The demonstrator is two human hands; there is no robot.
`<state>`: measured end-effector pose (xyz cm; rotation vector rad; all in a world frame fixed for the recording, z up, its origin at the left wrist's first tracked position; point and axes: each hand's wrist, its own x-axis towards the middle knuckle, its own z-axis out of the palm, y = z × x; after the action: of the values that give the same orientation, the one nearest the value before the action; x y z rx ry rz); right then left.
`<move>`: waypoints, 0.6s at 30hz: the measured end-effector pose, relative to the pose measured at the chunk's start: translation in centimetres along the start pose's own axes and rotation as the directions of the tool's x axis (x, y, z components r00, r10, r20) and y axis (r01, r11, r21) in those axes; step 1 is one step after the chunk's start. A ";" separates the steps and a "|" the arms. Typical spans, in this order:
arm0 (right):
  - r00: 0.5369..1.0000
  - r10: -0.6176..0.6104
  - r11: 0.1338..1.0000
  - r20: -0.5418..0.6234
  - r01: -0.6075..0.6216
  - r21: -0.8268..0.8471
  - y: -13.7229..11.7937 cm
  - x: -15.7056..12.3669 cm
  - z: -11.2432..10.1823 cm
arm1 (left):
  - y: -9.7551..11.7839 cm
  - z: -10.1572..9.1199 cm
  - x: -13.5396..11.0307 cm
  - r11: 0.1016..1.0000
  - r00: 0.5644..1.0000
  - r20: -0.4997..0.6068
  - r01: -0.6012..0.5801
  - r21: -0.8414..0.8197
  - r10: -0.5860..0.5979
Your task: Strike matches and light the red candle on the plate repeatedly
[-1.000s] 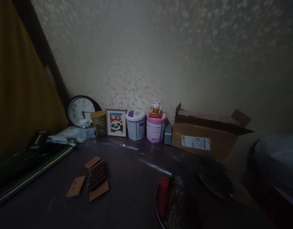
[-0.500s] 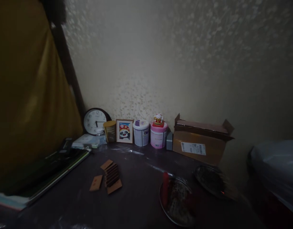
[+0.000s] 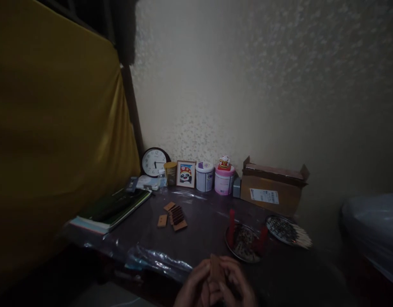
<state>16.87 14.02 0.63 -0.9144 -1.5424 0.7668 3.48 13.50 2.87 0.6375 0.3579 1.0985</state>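
At the bottom of the head view, my left hand [image 3: 194, 285] and my right hand [image 3: 237, 283] are close together, fingers bent around a small brown matchbox [image 3: 216, 270]. Both hands touch it, one on each side, and the fingers partly cover it. Just beyond my right hand stands a round metal plate [image 3: 227, 245] with two red candles, a brighter one [image 3: 232, 226] on its left and a dim one [image 3: 263, 238] on its right. Dark and pale scraps lie between them. Further left, several flat brown matchboxes [image 3: 176, 215] with dark sides lie fanned out on the table.
A second plate [image 3: 273, 232] carries pale sticks with dark ends and a small orange glow. Along the wall stand a clock [image 3: 154, 162], a framed panda picture [image 3: 186, 174], lidded tubs [image 3: 204, 177] and a cardboard box [image 3: 270, 192]. Books [image 3: 111, 213] lie left beside a yellow cloth [image 3: 71, 119].
The view has pulled back and turned left, so the table appears smaller and further right. Both hands, out of clear sight before, now show at the bottom with the matchbox between them.
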 end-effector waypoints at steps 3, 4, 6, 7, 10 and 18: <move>0.995 0.021 1.000 0.099 -0.021 -0.004 -1.1 0.3 -0.4 | 0.0 0.4 -0.3 0.992 1.000 0.007 -0.015 -0.122 0.016; 0.994 0.021 1.000 0.112 -0.020 -0.006 -1.4 0.4 -0.6 | -0.1 0.6 -0.3 0.991 1.000 0.001 -0.030 -0.130 0.031; 0.994 0.017 1.000 0.109 -0.017 -0.009 -1.8 0.6 -0.6 | -0.1 0.7 -0.4 0.989 0.998 -0.003 -0.061 -0.134 0.061; 0.995 0.018 1.000 0.103 -0.017 -0.006 -2.0 0.6 -0.6 | -0.1 0.7 -0.4 0.988 0.998 0.000 -0.068 -0.136 0.068; 0.994 0.020 1.000 0.105 -0.022 0.017 -2.3 0.6 -0.5 | -0.3 0.6 -0.4 0.985 0.998 0.004 -0.060 -0.159 0.061; 0.988 0.022 0.997 0.156 -0.032 0.065 -1.9 0.6 -0.9 | -1.0 0.1 0.2 0.978 0.997 -0.061 -0.061 -0.201 0.049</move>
<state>17.49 13.57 2.68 -0.8435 -1.6317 0.9217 4.36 13.28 2.31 0.4391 0.2728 1.1900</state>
